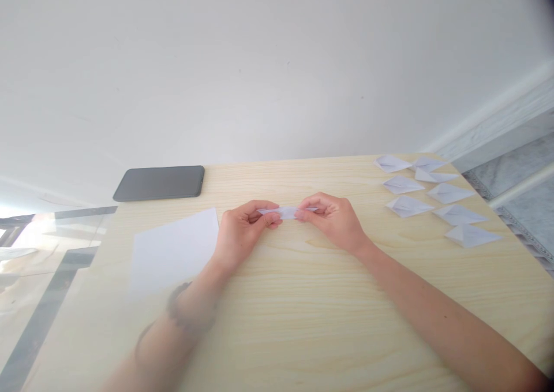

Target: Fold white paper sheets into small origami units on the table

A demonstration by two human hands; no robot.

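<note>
A small folded piece of white paper (287,212) is stretched between my two hands, just above the middle of the table. My left hand (244,230) pinches its left end between thumb and fingers. At the other end, my right hand (333,219) grips it the same way. The paper looks narrow, with pointed ends partly covered by my fingers. Beside my left wrist lies a flat white sheet of paper (173,250), partly hidden by my forearm. A dark beaded bracelet (186,311) circles that wrist.
A dark smartphone (160,183) lies at the table's back left. Several folded white paper pieces (409,205), diamond-shaped, are spread over the back right. The wooden table (294,311) meets a pale wall (259,80) behind; its right edge drops to a tiled floor.
</note>
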